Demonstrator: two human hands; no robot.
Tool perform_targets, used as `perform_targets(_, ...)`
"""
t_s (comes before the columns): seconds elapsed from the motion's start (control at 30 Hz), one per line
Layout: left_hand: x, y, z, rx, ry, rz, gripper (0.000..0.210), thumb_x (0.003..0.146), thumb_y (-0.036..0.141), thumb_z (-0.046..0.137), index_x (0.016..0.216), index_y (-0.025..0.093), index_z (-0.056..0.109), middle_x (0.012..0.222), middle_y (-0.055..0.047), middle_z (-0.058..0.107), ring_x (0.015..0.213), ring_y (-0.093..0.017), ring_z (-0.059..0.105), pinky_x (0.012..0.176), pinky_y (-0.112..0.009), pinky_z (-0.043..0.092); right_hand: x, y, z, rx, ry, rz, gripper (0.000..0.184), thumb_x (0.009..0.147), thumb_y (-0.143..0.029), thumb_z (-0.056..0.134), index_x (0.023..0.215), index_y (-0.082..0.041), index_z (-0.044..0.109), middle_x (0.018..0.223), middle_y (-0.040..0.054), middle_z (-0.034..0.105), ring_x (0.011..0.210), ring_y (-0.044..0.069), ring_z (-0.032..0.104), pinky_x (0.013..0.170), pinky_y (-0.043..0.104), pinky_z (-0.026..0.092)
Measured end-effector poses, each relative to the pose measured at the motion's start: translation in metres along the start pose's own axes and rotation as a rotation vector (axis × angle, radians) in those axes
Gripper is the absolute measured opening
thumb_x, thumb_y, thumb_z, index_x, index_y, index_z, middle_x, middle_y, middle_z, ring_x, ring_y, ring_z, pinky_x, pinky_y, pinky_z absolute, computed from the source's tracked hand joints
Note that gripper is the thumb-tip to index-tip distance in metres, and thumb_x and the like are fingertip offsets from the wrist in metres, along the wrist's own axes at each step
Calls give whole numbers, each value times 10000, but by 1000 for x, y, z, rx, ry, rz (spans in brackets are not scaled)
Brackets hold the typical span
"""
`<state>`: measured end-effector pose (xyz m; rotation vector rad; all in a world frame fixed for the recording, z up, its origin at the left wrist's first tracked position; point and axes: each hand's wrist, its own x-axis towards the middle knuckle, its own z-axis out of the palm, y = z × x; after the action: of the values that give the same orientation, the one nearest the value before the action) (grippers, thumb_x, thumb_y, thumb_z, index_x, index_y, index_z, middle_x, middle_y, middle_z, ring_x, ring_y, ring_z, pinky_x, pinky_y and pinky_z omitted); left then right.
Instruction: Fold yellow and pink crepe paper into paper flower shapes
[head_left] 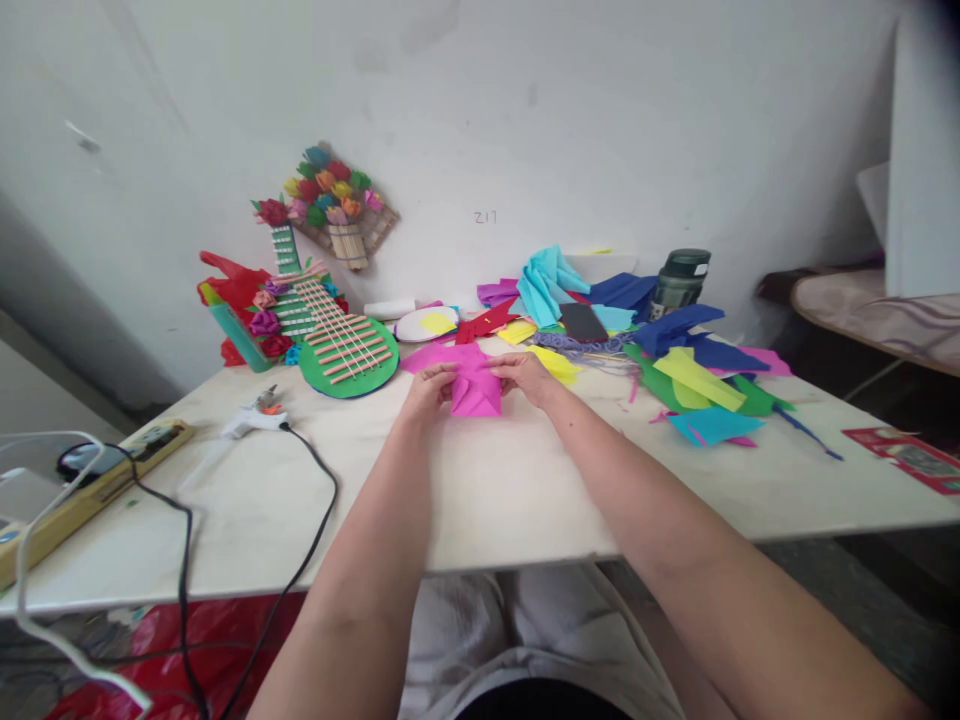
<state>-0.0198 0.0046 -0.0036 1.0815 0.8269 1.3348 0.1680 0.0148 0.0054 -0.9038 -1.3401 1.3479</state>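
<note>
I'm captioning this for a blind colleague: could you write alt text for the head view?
A person's left hand and right hand hold folded pink paper at a pale table. To the left are a white glue gun and a green guitar-shaped craft; to the right, scattered coloured paper and a dark green bottle.

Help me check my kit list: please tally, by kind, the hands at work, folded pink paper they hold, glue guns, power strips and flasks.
Hands (left hand, right hand): 2
Held pink paper: 1
Glue gun: 1
Power strip: 1
Flask: 1
Total: 6
</note>
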Motion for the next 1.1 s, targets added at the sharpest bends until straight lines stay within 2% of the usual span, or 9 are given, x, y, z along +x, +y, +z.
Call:
perform_targets(0.2, 1, 0, 0, -4, 3, 44, 242, 552, 133, 656, 792, 116, 673, 440, 48, 486, 356, -44, 384, 369, -169, 251, 2, 4, -1, 5, -9, -21, 226, 596, -121, 630, 808, -118, 709, 492, -11, 612, 399, 98, 538, 415, 220, 456)
perform_targets(0.4, 0, 1, 1, 19, -14, 53, 207, 557, 154, 657, 759, 113, 677, 395, 53, 443, 332, -38, 327, 359, -172, 212, -1, 1, 0, -21, -35, -64, 246, 588, -151, 609, 806, -119, 716, 509, -5, 615, 419, 93, 534, 444, 223, 461)
perform_targets(0.63, -1, 1, 3, 26, -9, 30, 224, 555, 180, 649, 767, 114, 676, 425, 45, 454, 366, -60, 378, 397, -196, 281, 0, 2, 1, -19, -20, -106, 237, 566, -180, 609, 772, -135, 719, 526, -4, 613, 444, 92, 522, 461, 228, 462)
perform_targets(0.93, -1, 1, 4, 90, 22, 75, 186, 565, 239, 644, 696, 110, 678, 399, 50, 412, 347, -45, 311, 371, -197, 208, -2, 2, 1, -70, -48, -184, 219, 648, -280, 589, 743, -118, 702, 559, 10, 601, 501, 99, 514, 489, 221, 427)
perform_targets(1.1, -3, 1, 7, 128, 26, 71, 270, 509, 254, 746, 720, 122, 641, 499, 28, 537, 406, -55, 412, 418, -196, 285, 1, 7, 3, -164, -13, -200, 253, 580, -296, 698, 759, -118, 676, 589, -4, 609, 523, 87, 505, 520, 222, 432)
